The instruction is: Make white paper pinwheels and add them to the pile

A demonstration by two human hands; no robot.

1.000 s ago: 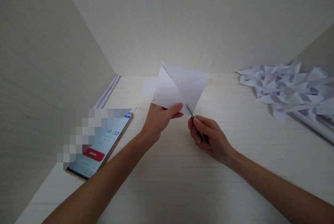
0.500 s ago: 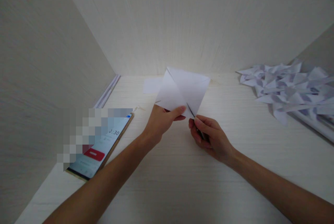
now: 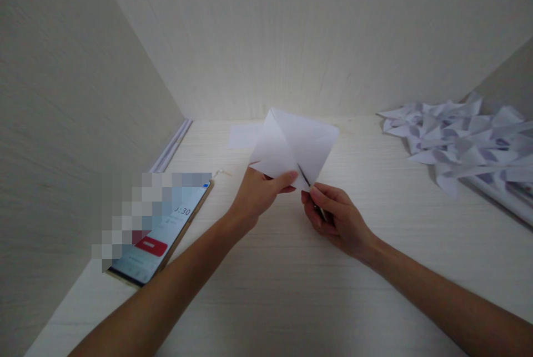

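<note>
A white square sheet of paper [image 3: 295, 137], creased along a diagonal, is tilted up over the table. My left hand [image 3: 260, 193] pinches its near edge, thumb on top and fingers underneath. A slit shows at the paper's left corner and a faint cut line near its right corner. My right hand [image 3: 335, 210] is closed around a pair of scissors [image 3: 304, 175]. Their dark blade lies over the near corner of the paper, pointing toward its middle. The handles are mostly hidden in my fingers.
A phone [image 3: 166, 235] lies at the left, partly pixelated. Rolled white paper sticks [image 3: 172, 143] rest along the left wall. Behind the held sheet lies another piece of paper [image 3: 244, 136]. Folded paper pinwheels [image 3: 462, 135] are heaped at the right over a white tube [image 3: 495, 197].
The sheet has shifted slightly to the right and its left corner flap has lifted a little at the slit. Both hands stay almost in place, with the scissors at the near corner.
</note>
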